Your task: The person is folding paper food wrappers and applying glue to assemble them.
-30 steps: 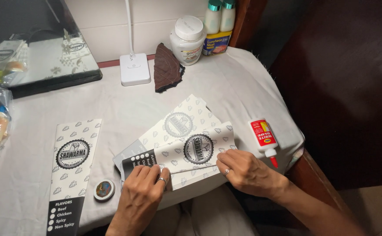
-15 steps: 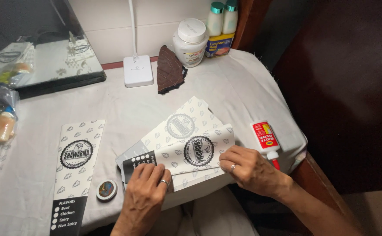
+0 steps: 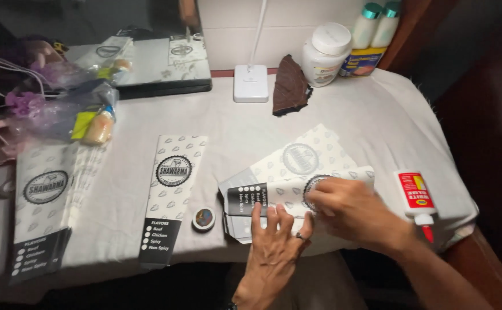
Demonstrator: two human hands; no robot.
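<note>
Both hands [image 3: 297, 227] on paper sleeve [image 3: 297, 172]

white-black paper sleeves [image 3: 170, 195], red-labelled glue bottle [image 3: 416, 198]

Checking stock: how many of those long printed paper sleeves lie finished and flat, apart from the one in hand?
2: one long printed paper sleeve mid-table beside the small round tin, another at the left edge, possibly topping a stack.

I see open cloth between the flat printed sleeve [image 3: 169, 195] and the folded paper sleeve [image 3: 297, 183], narrowed only by a small round tin [image 3: 204, 219]; to the right a glue bottle [image 3: 416, 198] crowds the table edge; lamp base [image 3: 251, 84] and dark cloth [image 3: 290, 86] block the far side
</note>
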